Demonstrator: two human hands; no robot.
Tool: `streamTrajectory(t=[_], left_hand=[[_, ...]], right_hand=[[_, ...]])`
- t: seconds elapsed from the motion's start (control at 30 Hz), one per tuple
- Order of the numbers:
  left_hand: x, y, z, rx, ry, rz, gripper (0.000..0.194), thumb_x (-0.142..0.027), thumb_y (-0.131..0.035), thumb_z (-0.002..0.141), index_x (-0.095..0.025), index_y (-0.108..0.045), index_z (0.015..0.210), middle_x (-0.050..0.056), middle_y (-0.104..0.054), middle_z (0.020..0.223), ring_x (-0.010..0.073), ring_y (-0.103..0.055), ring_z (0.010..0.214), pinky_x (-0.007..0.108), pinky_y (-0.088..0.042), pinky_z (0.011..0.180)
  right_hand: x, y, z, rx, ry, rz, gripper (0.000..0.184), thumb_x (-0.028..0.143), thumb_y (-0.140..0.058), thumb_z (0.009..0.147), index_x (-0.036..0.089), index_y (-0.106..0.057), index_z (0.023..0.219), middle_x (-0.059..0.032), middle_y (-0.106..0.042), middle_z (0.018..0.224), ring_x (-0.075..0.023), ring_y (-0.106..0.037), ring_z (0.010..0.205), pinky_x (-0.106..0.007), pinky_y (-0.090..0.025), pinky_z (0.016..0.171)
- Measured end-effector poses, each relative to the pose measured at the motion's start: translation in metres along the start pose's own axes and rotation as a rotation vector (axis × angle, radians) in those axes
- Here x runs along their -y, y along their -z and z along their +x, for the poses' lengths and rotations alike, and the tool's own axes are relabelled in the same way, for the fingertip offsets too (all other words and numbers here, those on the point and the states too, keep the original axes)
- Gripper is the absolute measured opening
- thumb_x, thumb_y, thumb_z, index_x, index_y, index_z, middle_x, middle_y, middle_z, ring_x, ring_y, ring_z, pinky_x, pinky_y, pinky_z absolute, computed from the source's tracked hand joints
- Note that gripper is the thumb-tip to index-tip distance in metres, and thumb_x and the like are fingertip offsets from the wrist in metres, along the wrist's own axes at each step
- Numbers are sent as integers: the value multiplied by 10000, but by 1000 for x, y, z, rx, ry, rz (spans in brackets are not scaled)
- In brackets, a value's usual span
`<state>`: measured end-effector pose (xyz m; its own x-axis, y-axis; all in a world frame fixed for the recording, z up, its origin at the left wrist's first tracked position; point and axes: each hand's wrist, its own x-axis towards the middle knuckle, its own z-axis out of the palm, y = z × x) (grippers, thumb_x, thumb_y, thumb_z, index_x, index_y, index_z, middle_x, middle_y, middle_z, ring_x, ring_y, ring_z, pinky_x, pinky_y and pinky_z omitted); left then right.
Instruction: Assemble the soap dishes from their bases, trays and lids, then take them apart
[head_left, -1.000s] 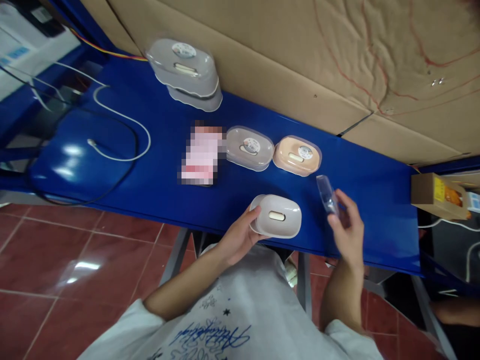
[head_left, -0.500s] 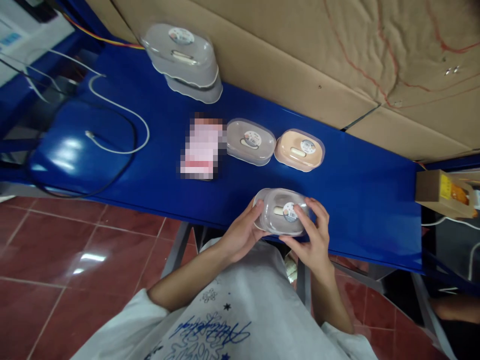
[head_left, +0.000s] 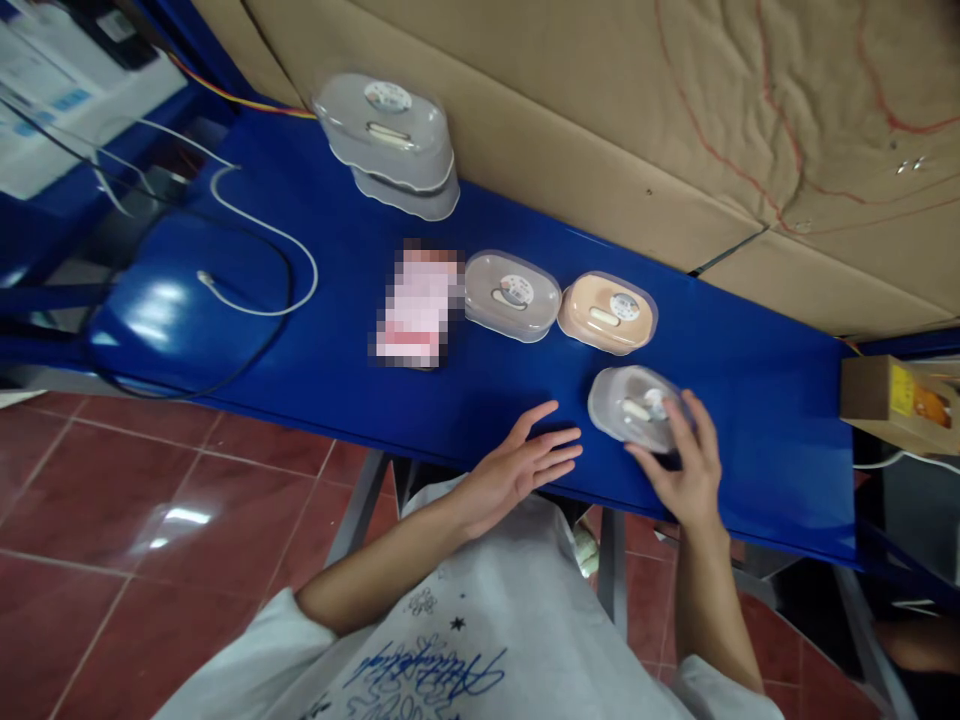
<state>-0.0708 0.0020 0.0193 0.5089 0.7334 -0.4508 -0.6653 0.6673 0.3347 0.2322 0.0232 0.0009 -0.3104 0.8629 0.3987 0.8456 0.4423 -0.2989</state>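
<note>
My right hand grips the right end of a small grey oval plastic box with a clear lid, thumb on the near side and fingers on the far side. A round label and a pale handle show on its lid. My left hand is empty, its fingers stretched out and spread over the front of the blue table, left of the box. Beyond the held box sit a peach lidded box and, touching it on the left, a larger grey lidded box.
Stacked grey lidded boxes stand at the back left by the cardboard wall. A blurred-out pink rectangle lies left of the boxes. Cables curl over the left side. An open cardboard carton is at the right.
The small grey box has moved right and a little away from my body in my right hand. My left hand has let go of it and spread its fingers.
</note>
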Motion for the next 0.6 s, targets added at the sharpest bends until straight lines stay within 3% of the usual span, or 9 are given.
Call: streamTrajectory(t=[0.17,0.27,0.33,0.4,0.5,0.6], left_hand=[[-10,9,-13,-31,-34,58,493,-373,-723,1010,-228,-590,1463,185,-705,1474,355,-652,1408,571,-352,1284],[-14,13,-18,-57,-73,94,418,-389,-699,1021,-206,-630,1390,181,-716,1458,351,-669,1382,559,-390,1262],[-16,15,-21,-81,-106,117,378,-383,-675,1035,-197,-637,1363,175,-728,1439,340,-675,1374,549,-402,1255],[-17,16,-24,-103,-142,123,340,-369,-668,1039,-190,-647,1328,168,-752,1397,329,-684,1362,540,-407,1253],[-18,17,-27,-137,-197,102,293,-343,-681,1026,-180,-665,1268,158,-785,1325,317,-703,1334,530,-423,1249],[-19,18,-30,-159,-228,88,275,-323,-690,1012,-176,-673,1244,153,-795,1299,310,-714,1316,527,-446,1238]], right_hand=[[-73,8,18,-71,-134,-113,800,486,-812,933,240,-506,1630,-224,-412,1713,-486,-425,1569,-725,-409,1222],[-79,9,46,-11,-217,-168,966,595,-783,928,225,-356,1711,-270,-226,1792,-559,-171,1654,-842,-184,1241],[-59,5,72,18,-196,-176,1093,632,-780,918,226,-206,1755,-276,-114,1815,-568,-56,1667,-868,-100,1234],[-23,-8,102,62,-62,-110,1113,619,-761,941,242,-113,1764,-249,-78,1828,-536,-58,1679,-839,-138,1258],[38,-42,149,166,234,12,1022,570,-746,972,275,-152,1750,-190,-113,1835,-471,-144,1688,-745,-232,1301],[81,-77,190,266,366,17,963,515,-753,981,253,-209,1732,-175,-204,1811,-449,-235,1670,-709,-254,1313]])
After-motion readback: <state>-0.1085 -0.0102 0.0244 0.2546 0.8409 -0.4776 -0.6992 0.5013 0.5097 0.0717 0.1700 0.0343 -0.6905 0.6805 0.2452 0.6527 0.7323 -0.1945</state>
